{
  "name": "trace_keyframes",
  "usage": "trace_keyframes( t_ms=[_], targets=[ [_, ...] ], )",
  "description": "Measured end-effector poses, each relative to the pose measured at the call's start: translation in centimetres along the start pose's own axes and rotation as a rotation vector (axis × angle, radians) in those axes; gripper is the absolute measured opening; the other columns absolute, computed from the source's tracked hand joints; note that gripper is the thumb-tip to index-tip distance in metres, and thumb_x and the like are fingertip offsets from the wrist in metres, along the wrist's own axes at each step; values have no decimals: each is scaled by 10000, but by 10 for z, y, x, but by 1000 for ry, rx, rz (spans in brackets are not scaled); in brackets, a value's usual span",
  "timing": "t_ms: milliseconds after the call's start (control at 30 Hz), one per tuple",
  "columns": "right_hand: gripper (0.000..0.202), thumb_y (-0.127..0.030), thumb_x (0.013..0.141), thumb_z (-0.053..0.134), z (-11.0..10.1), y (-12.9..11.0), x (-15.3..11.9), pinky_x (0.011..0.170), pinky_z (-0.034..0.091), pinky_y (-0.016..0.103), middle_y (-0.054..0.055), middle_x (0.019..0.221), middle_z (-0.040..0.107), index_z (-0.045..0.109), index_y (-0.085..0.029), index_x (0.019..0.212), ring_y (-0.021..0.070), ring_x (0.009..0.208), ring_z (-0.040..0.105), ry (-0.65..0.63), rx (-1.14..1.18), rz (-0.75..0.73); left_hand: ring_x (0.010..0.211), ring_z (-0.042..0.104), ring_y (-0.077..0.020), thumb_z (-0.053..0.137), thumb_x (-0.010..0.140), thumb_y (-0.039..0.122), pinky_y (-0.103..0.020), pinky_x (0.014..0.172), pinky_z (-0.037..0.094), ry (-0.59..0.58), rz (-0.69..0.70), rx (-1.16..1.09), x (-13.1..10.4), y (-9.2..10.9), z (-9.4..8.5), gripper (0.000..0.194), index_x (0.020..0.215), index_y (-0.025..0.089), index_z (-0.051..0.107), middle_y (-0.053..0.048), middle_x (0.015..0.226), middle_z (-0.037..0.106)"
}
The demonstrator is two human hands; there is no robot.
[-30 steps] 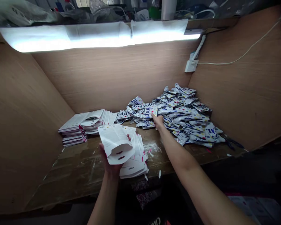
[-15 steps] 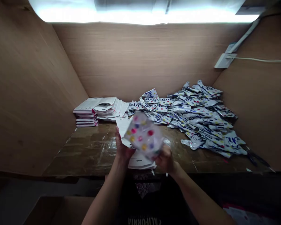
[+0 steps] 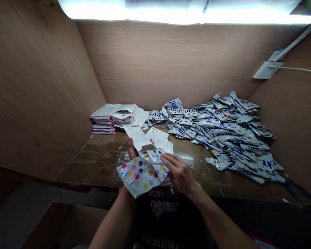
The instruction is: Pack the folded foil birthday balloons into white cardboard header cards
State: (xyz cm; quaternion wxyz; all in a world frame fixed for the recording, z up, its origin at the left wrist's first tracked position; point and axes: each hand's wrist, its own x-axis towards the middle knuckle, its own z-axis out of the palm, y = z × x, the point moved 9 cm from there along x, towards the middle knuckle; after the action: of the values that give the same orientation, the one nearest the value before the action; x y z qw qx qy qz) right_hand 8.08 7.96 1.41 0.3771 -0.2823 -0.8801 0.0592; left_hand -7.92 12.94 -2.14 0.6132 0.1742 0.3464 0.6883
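In the head view, my left hand grips a white paper packet with a curved opening at its near end. A flat white foil balloon with coloured dots lies across my left hand and forearm, hiding part of them. My right hand has its fingers pressed together on a folded-over part of that balloon, close to the packet's opening. Whether any of the balloon is inside the packet, I cannot tell. More white packets lie on the table just behind the held one.
Stacked white packets stand at the back left. A large heap of folded dotted foil balloons covers the right side. Scissors lie at the right front edge. Wooden panels enclose the table, with a lit lamp overhead.
The dotted balloon has swung left and down and now lies spread and folded over at the packet. My right hand has come onto its top. The view has shifted slightly left.
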Motion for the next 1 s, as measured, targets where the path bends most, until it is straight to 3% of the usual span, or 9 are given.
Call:
trace_keyframes(
  t_ms=[133, 167, 233, 333, 400, 533, 667, 833, 1000],
  targets=[
    [558, -120, 938, 503, -56, 68, -39, 1063, 569, 521, 144, 1356, 720, 611, -217, 1477, 329, 1245, 679, 265, -194, 308, 914, 757, -309, 655, 855, 742, -531, 939, 606, 45, 58, -215, 9, 24, -27, 605, 1189, 244, 739, -67, 942, 779],
    [558, -98, 924, 494, -69, 82, -53, 1083, 548, 532, 159, 1370, 709, 627, -196, 1457, 341, 1266, 661, 264, -308, 357, 944, 762, -311, 671, 858, 718, -558, 957, 601, 46, 75, -221, 11, 29, -33, 592, 1242, 270, 721, -53, 976, 786],
    [555, -36, 882, 488, -80, 99, -75, 1115, 513, 531, 178, 1397, 690, 679, -166, 1386, 355, 1306, 622, 73, -515, 361, 1013, 761, -334, 681, 851, 714, -626, 977, 584, 13, 72, -199, 13, 33, -36, 629, 1315, 290, 687, -63, 1050, 792],
    [470, 27, 845, 504, -76, 109, -103, 1024, 559, 460, 194, 1316, 717, 769, -162, 1184, 332, 1192, 666, -388, -655, 291, 1090, 746, -371, 698, 824, 716, -698, 986, 559, -47, 48, -160, 11, 29, -29, 705, 1373, 276, 653, -114, 1155, 780],
    [376, 33, 845, 533, -80, 105, -108, 972, 570, 448, 222, 1231, 727, 795, -145, 1049, 335, 1126, 679, -543, -682, 259, 1111, 739, -387, 708, 808, 723, -727, 992, 544, -80, 20, -139, 8, 20, -17, 753, 1399, 262, 635, -143, 1200, 768],
    [331, 27, 856, 581, -87, 72, -86, 1095, 507, 531, 211, 1280, 714, 808, -155, 1014, 365, 1260, 621, -506, -509, 144, 1155, 724, -405, 702, 821, 733, -729, 1011, 536, -150, -33, -136, 1, -4, 14, 792, 1439, 248, 608, -165, 1236, 754],
    [330, -55, 945, 593, -62, 23, -79, 1245, 389, 571, 86, 1338, 715, 778, -250, 1136, 292, 1345, 585, -573, -293, -111, 1171, 719, -412, 684, 843, 734, -699, 1004, 558, -195, -88, -141, -7, -25, 36, 801, 1453, 220, 602, -182, 1239, 751],
    [363, -102, 1021, 544, -39, -22, -92, 1309, 334, 472, 34, 1411, 682, 711, -289, 1284, 191, 1451, 520, -577, -155, -384, 1200, 703, -413, 633, 873, 761, -669, 1032, 554, -221, -104, -110, -14, -32, 42, 813, 1431, 171, 623, -199, 1255, 744],
    [265, -134, 1006, 605, -28, -24, -108, 1272, 391, 459, 20, 1493, 632, 737, -298, 1166, 199, 1513, 471, -537, -50, -502, 1284, 649, -430, 600, 890, 783, -652, 1075, 539, -284, -79, -56, -23, -31, 44, 809, 1385, 144, 656, -215, 1300, 728]
  ],
)
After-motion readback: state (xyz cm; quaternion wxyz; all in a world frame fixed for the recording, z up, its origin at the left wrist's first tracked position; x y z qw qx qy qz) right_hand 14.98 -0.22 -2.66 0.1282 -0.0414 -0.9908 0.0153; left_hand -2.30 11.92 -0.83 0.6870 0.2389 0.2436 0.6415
